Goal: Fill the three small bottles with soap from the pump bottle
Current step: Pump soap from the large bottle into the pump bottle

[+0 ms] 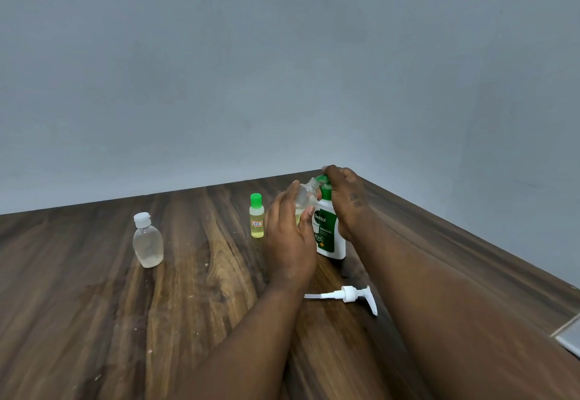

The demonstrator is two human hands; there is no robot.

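Note:
My left hand holds a small clear bottle, uncapped and tilted with its neck toward the green pump head of the white and green soap bottle. My right hand rests on top of that pump head and covers most of it. A little yellowish liquid shows low in the held bottle. A small bottle with a green cap stands upright to the left, full of yellow liquid. Further left stands a clear bottle with a white cap, with only a little liquid at its bottom.
A loose white pump with its tube lies on the wooden table in front of the soap bottle. The table's far edge meets a grey wall. A grey flat object shows at the right edge.

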